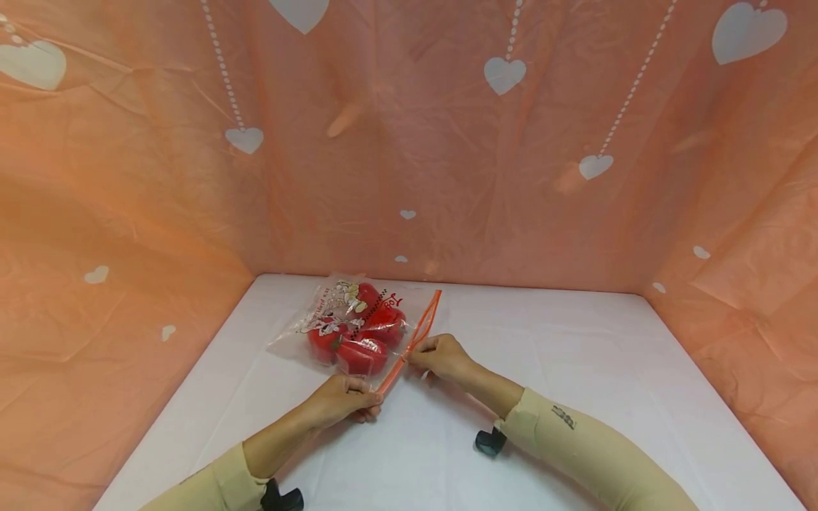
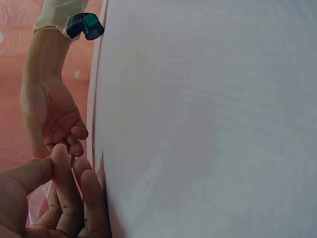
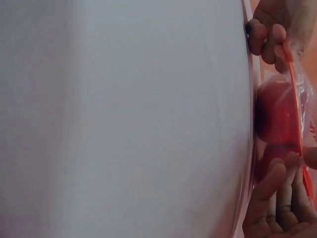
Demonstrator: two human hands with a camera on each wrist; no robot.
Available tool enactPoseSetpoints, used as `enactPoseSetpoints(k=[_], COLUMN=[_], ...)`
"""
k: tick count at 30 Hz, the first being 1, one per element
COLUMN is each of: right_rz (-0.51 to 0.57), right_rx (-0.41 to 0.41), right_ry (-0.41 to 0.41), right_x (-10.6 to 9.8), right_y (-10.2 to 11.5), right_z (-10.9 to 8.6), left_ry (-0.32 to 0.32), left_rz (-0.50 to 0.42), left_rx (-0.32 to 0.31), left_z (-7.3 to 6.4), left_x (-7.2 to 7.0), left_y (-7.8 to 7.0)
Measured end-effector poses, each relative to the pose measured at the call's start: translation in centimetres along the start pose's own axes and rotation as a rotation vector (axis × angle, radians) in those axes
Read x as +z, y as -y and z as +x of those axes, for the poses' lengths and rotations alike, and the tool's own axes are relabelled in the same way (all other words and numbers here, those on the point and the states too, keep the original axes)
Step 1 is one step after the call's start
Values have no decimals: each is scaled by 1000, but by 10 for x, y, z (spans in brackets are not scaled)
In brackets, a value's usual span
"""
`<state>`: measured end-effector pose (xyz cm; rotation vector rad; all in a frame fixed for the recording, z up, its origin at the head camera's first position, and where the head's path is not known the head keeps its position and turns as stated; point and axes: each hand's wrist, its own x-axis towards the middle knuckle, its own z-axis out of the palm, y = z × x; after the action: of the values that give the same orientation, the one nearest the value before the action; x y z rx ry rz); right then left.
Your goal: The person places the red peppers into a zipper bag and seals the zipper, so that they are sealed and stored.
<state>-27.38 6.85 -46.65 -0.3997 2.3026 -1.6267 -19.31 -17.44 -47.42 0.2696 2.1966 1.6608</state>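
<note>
A clear zip bag printed with cartoon figures lies on its side. Inside it are several round red fruits, with a bit of green stem showing; their exact kind is unclear. An orange zip strip edges the bag's mouth. My left hand pinches the near end of this strip between thumb and fingers. Farther along it, my right hand pinches the strip near its middle. Beyond the right hand, the strip's two sides stand apart in a narrow loop. In the right wrist view, the strip runs straight between both hands.
A white-covered table lies under the bag and hands. Peach curtains with white hearts enclose its back and sides. A black wrist device hangs beneath the right sleeve, and another beneath the left.
</note>
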Motion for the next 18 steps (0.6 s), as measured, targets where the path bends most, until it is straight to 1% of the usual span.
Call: enactPoseSetpoints(k=[6, 9, 13, 18], right_rz=[-4, -8, -15, -38], right_rx=[16, 7, 16, 16], right_ry=[13, 1, -21, -24], right_x=[-2, -5, -7, -8], right_y=[0, 1, 2, 2], right_z=[2, 5, 8, 10], left_ry=[1, 0, -3, -4], left_rz=[-6, -15, -26, -18], left_rx=[0, 7, 4, 9], left_z=[0, -1, -1, 0], left_x=[0, 0, 0, -1], left_y=[1, 1, 0, 0])
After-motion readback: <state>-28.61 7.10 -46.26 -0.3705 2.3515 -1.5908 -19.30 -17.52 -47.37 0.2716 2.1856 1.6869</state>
